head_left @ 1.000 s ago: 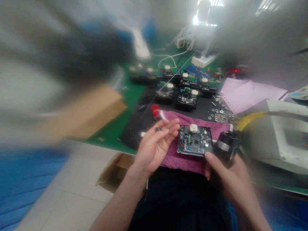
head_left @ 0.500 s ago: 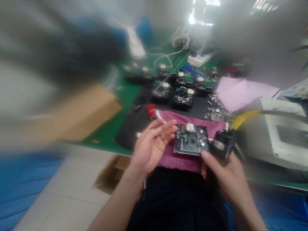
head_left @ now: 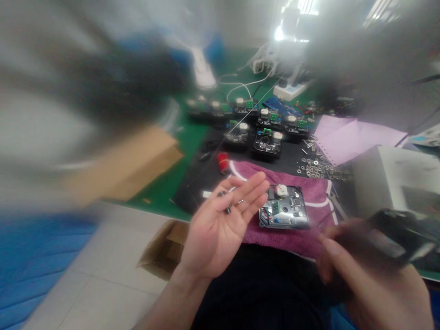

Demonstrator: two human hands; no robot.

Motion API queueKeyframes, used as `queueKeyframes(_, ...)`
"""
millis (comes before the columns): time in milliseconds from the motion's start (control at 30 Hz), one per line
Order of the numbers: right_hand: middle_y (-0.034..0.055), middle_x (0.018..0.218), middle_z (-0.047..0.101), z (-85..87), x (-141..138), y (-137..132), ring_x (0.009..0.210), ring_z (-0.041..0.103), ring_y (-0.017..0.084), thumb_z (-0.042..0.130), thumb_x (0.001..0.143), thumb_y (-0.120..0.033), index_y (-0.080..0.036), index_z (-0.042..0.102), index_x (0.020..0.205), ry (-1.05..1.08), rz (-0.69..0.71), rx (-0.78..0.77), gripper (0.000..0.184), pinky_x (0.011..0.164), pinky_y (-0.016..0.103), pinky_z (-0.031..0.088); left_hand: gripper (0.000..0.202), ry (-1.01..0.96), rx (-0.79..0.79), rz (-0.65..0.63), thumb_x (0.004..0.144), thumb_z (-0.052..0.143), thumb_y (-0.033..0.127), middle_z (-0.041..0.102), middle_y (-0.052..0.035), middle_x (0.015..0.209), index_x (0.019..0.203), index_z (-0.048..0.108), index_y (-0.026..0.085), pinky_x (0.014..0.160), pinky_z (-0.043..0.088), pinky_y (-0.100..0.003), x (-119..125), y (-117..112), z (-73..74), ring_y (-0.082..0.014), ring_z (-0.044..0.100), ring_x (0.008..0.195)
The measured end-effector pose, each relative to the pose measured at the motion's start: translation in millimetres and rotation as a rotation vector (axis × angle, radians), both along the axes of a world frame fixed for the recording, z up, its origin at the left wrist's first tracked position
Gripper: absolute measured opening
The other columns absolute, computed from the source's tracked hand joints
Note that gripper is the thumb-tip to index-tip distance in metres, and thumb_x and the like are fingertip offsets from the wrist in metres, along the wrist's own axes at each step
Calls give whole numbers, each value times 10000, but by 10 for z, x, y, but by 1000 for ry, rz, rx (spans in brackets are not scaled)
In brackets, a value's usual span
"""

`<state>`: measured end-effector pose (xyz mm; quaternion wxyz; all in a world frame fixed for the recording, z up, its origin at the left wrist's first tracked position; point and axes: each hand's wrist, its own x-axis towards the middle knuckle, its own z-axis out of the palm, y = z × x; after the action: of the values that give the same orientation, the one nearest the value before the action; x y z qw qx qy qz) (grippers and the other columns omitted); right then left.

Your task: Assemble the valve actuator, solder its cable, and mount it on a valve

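My left hand (head_left: 220, 229) is palm up beside a circuit board in a black housing (head_left: 287, 213). Its fingers are stretched out, and the thumb presses a small dark cylindrical part (head_left: 227, 209) against them. A tiny shiny metal piece (head_left: 239, 201) rests on the fingers. The board, with a white component (head_left: 281, 190) near its far edge, lies on a purple towel (head_left: 275, 239). To its right, smeared by motion, my right hand (head_left: 378, 288) is wrapped round a black hand-held tool (head_left: 395, 238). The tool's tip is hidden.
Several similar board units (head_left: 267, 143) stand behind the towel. Loose metal rings (head_left: 311, 167) and pins lie beside pink papers (head_left: 354, 137). A pale equipment box (head_left: 374, 176) is at the right, a red spool (head_left: 223, 161) left of the towel, a cardboard box (head_left: 144, 165) further left.
My right hand has moved right with the black tool, away from the board's edge. My left palm has turned further up, showing the small parts in it.
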<state>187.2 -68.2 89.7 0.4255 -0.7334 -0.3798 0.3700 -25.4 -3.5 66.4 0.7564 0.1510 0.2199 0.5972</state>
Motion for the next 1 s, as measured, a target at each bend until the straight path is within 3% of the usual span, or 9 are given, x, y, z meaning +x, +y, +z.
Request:
queueKeyframes(133, -20, 733, 705, 138, -206, -5, 506, 590, 110, 892, 805, -493, -232, 676, 998, 89, 22, 72, 390, 499, 184, 519, 256, 28, 125, -62, 1072, 455, 71, 697, -158, 1482, 1222, 637, 170, 1270, 475, -439, 143, -189, 69, -275, 609, 1464)
queueKeyframes(300, -18, 603, 650, 124, -383, 19, 503, 638, 158, 861, 839, -436, -220, 728, 873, 33, 74, 149, 256, 517, 224, 582, 352, 223, 271, -121, 1105, 486, 84, 597, -90, 1612, 1394, 599, 250, 1310, 433, -440, 332, -430, 80, -268, 552, 1518)
queueKeyframes(433, 50, 812, 772, 61, -348, 15, 698, 763, 227, 845, 846, -447, -200, 767, 903, -30, 98, 150, 266, 651, 276, 660, 481, 439, 408, -159, 1130, 450, 122, 517, -56, 1682, 1561, 480, 334, 1294, 454, -387, 383, -544, 40, -236, 553, 1517)
queueKeyframes(567, 85, 961, 811, 39, -256, 20, 851, 802, 271, 878, 818, -438, -190, 789, 986, -35, 147, 151, 312, 696, 294, 677, 641, 621, 575, -172, 1116, 434, 102, 473, -64, 1713, 1681, 281, 363, 1307, 435, -417, 355, -551, -29, -242, 539, 1527)
queueKeyframes(733, 90, 962, 814, 32, -208, 31, 828, 798, 276, 890, 806, -420, -190, 791, 1008, -60, 155, 154, 322, 683, 313, 678, 847, 750, 721, -229, 1053, 454, 19, 370, -43, 1770, 1725, 103, 398, 1353, 366, -462, 322, -488, -50, -263, 435, 1602)
queueKeyframes(1000, 93, 1007, 817, 57, -232, 17, 865, 804, 268, 875, 813, -403, -189, 782, 1042, -55, 155, 139, 328, 727, 313, 682, 982, 806, 813, -205, 967, 476, -47, 309, -65, 1792, 1745, 18, 340, 1383, 299, -497, 355, -478, -30, -285, 317, 1658)
